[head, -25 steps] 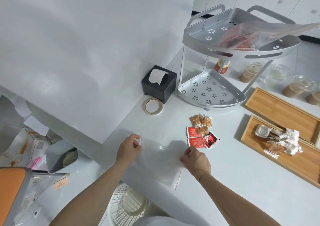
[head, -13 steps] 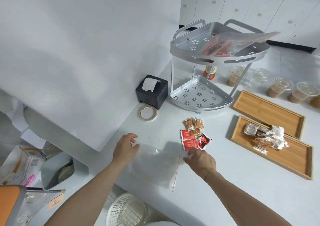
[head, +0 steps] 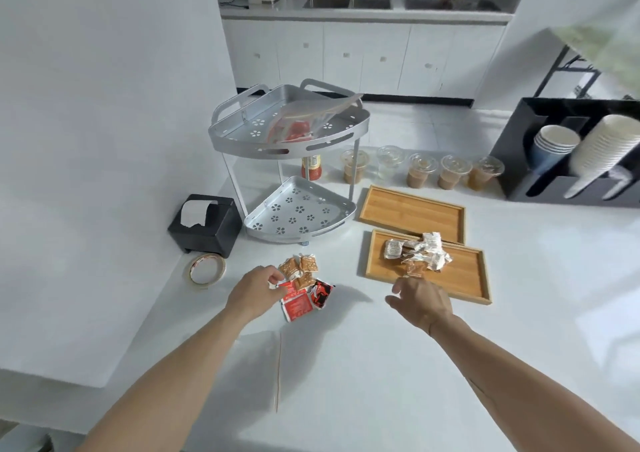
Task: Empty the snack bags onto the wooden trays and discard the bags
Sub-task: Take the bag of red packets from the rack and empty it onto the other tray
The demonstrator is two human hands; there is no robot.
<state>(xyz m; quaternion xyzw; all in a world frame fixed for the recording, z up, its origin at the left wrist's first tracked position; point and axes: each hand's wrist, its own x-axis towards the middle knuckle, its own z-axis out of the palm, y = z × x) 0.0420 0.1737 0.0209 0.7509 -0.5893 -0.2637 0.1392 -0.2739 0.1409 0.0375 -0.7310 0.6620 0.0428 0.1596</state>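
Note:
A pile of small snack packets (head: pixel 300 280), orange-brown, red and one black, lies loose on the white counter. My left hand (head: pixel 254 294) is at the pile's left edge, its fingertips pinched on the edge of a red packet. My right hand (head: pixel 420 301) hovers open, fingers apart, just before the near wooden tray (head: pixel 462 280), which holds several silver-wrapped snacks (head: pixel 420 254). The far wooden tray (head: pixel 410 212) holds nothing. An empty clear zip bag (head: pixel 258 365) lies flat between my forearms. Another clear bag with red snacks (head: pixel 299 124) rests on the rack's top shelf.
A two-tier metal corner rack (head: pixel 294 216) stands behind the pile. A black tissue box (head: pixel 207 224) and a tape roll (head: pixel 206 271) sit to the left by the wall. Several lidded drink cups (head: pixel 420 172) and a black cup holder (head: pixel 571 153) line the back right.
Both hands let go of the flat clear bag and moved forward: the left to the packet pile, the right toward the near tray. The view tilted up.

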